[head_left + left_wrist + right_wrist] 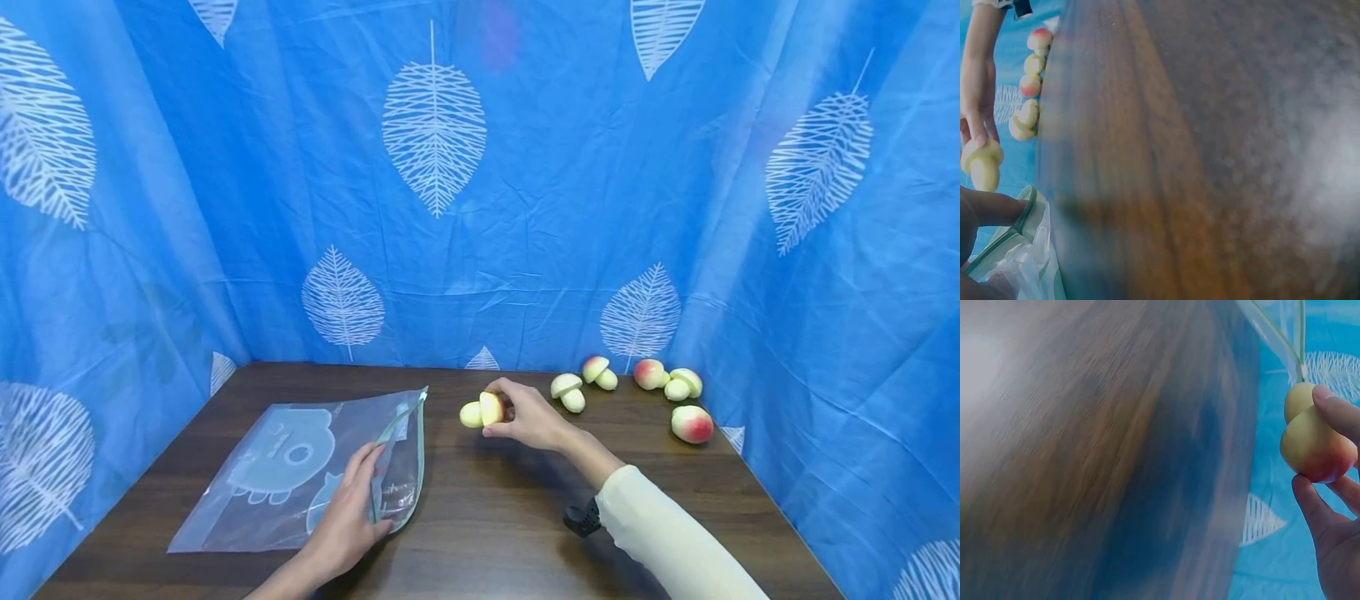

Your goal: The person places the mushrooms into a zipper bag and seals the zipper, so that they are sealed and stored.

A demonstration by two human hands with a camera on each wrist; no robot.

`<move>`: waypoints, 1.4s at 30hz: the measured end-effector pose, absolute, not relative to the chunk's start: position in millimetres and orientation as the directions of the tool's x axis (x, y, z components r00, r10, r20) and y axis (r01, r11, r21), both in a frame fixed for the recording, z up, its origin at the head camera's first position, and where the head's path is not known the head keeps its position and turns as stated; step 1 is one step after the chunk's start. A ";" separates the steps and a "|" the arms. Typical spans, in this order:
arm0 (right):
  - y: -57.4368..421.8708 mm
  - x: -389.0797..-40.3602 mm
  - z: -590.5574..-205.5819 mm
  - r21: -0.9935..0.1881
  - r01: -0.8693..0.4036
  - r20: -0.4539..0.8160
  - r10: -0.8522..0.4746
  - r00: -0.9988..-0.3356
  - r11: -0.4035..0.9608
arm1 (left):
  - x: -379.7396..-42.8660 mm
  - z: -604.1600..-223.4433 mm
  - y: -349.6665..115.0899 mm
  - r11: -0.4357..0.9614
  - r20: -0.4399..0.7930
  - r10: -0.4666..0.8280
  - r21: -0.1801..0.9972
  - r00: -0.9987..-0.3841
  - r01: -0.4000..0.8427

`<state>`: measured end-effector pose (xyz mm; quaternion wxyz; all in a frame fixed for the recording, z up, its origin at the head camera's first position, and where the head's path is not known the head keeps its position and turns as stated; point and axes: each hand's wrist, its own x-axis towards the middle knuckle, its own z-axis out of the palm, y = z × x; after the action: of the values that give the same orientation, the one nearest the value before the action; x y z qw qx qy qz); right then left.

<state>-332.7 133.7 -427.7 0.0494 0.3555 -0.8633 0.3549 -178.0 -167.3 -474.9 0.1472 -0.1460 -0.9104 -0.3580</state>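
Note:
My right hand (pixel 525 417) pinches a toy mushroom (pixel 480 411) by its red-tinged cap, thumb on one side and fingers on the other. Its pale stem points left, toward the bag, and in the head view it is held over the table. A clear zip bag (pixel 285 467) with white cartoon prints lies flat on the left, its green-edged mouth facing right. At that mouth my left hand (pixel 348 508) holds the edge, fingers at the upper rim and thumb lower down. The left wrist view shows the parted green rim (pixel 1027 215) around a finger.
Toy mushrooms stand at the back right: a pale one (pixel 567 392), a red-capped one (pixel 599 372) and a close pair (pixel 667 380). A rounded cream-and-red piece (pixel 692 424) lies nearer the right edge. Blue leaf-print cloth (pixel 517 225) hangs around the dark wooden table (pixel 480 542).

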 end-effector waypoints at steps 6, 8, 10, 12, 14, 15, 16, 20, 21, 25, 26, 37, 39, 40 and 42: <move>105.0 -331.0 -425.5 -0.573 -0.676 0.348 -0.609 -0.713 0.464 | -178.1 -476.3 -165.9 0.704 0.382 0.159 0.602 -0.910 0.376; 95.3 -328.7 -425.7 -0.572 -0.686 0.353 -0.621 -0.700 0.449 | -178.1 -476.8 -165.4 0.706 0.380 0.157 0.602 -0.912 0.372; 86.3 -326.1 -426.4 -0.572 -0.693 0.357 -0.626 -0.693 0.440 | -178.3 -477.3 -164.9 0.710 0.377 0.155 0.600 -0.913 0.368; 78.0 -323.2 -427.5 -0.571 -0.695 0.356 -0.632 -0.689 0.436 | -178.7 -477.7 -164.3 0.715 0.369 0.152 0.599 -0.917 0.360; 70.0 -321.4 -429.5 -0.573 -0.699 0.359 -0.636 -0.683 0.427 | -178.9 -478.1 -163.8 0.719 0.364 0.155 0.596 -0.918 0.357; 66.4 -320.4 -430.3 -0.575 -0.700 0.357 -0.640 -0.681 0.424 | -179.1 -478.1 -163.5 0.723 0.357 0.155 0.595 -0.921 0.353; 62.8 -319.6 -431.3 -0.575 -0.702 0.353 -0.646 -0.676 0.420 | -179.2 -478.1 -163.2 0.725 0.353 0.157 0.593 -0.923 0.350; 51.6 -316.3 -433.8 -0.556 -0.723 0.341 -0.680 -0.649 0.411 | -180.1 -477.6 -162.6 0.735 0.339 0.161 0.586 -0.927 0.342; 49.7 -315.3 -434.2 -0.541 -0.731 0.341 -0.687 -0.642 0.416 | -180.4 -477.5 -162.6 0.737 0.338 0.160 0.584 -0.927 0.340; 43.9 -311.8 -436.6 -0.476 -0.749 0.338 -0.690 -0.640 0.461 | -180.8 -478.3 -162.9 0.740 0.361 0.164 0.571 -0.918 0.357; 42.5 -311.2 -437.6 -0.465 -0.747 0.337 -0.685 -0.646 0.475 | -180.7 -478.8 -163.1 0.739 0.370 0.167 0.567 -0.914 0.364; 27.0 -311.2 -452.4 -0.431 -0.732 0.400 -0.615 -0.679 0.528 | -179.5 -481.3 -163.8 0.736 0.458 0.194 0.517 -0.868 0.437; 26.2 -311.2 -453.6 -0.429 -0.747 0.419 -0.621 -0.663 0.508 | -179.2 -480.4 -163.4 0.740 0.461 0.201 0.507 -0.864 0.442; 26.1 -311.2 -453.9 -0.426 -0.754 0.425 -0.625 -0.655 0.500 | -179.1 -479.8 -163.1 0.740 0.459 0.202 0.507 -0.865 0.442; 26.3 -311.2 -453.9 -0.423 -0.771 0.443 -0.634 -0.634 0.476 | -179.2 -478.8 -162.9 0.742 0.459 0.203 0.505 -0.865 0.442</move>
<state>-311.2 26.3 -453.9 0.1132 0.4126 -0.8515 0.3030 -179.2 -162.9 -478.8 0.1906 -0.1765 -0.9135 -0.3130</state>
